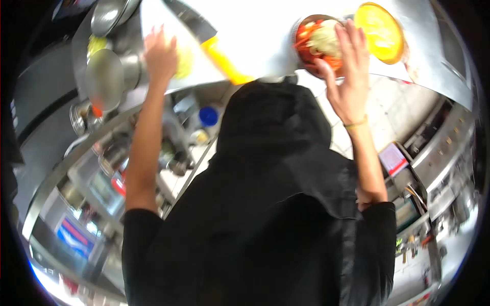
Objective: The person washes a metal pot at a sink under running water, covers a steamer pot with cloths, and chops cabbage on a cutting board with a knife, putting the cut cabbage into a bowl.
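My left hand [160,57] is over the white cutting board [199,71], blurred, with its fingers stretched out and apart. Close beside it is a pale yellow-green heap [184,62], too smeared to name. A knife with a yellow handle [224,60] lies to the right of that hand, its wide blade [191,21] pointing away from me. My right hand [351,76] is open over the right edge of a round bowl [297,51], thumb and fingers spread. In the bowl are red strips [307,35] and pale shreds [325,40]; whether my fingers touch them I cannot tell.
A yellow round container [380,33] stands right of the bowl. Metal bowls [107,18] and a blurred round pan [104,79] are at the left. Below the counter, shelves hold tubs and a blue lid [208,116]. More kitchen equipment [449,148] lines the right side.
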A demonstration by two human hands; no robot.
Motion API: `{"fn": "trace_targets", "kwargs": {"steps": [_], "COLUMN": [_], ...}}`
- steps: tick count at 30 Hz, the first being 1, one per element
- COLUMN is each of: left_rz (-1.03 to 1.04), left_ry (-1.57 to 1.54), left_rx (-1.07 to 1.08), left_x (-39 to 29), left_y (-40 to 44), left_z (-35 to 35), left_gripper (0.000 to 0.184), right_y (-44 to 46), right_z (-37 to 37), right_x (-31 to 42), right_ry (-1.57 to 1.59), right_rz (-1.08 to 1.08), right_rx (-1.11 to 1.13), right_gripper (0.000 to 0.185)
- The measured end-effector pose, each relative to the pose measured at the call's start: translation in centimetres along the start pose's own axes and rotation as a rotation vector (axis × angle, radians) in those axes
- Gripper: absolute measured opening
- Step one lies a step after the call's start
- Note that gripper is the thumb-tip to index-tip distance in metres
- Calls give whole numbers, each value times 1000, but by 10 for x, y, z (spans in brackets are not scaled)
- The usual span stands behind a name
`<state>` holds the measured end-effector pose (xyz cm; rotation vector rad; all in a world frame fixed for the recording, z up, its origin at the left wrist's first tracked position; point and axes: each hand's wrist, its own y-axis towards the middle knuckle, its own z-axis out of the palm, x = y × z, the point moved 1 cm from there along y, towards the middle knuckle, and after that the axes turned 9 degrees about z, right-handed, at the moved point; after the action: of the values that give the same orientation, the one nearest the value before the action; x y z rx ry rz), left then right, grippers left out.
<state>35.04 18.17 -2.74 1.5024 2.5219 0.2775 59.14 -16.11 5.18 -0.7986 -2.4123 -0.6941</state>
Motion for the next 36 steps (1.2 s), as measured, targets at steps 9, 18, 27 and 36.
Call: {"fn": "trace_targets", "kwargs": {"steps": [9,18,27,36], "left_rz": [54,-75,-2,270], "left_ry": [77,-304,-725,-531], "left_rx": [-28,-104,-92,-127], "left_x": [-30,-35,-33,-36], "left_y": [8,14,37,30], "left_z": [25,9,-15,17], "left_gripper": [41,37,32,27], "right_y": [-17,11,-13,-13], "right_z": [101,160,102,129], "right_x": [79,89,93,105], "right_ry": [325,169,167,-226], "right_rz": [90,211,440,569], "right_rx": [252,364,73,389], "right_gripper": [48,67,35,27]}}
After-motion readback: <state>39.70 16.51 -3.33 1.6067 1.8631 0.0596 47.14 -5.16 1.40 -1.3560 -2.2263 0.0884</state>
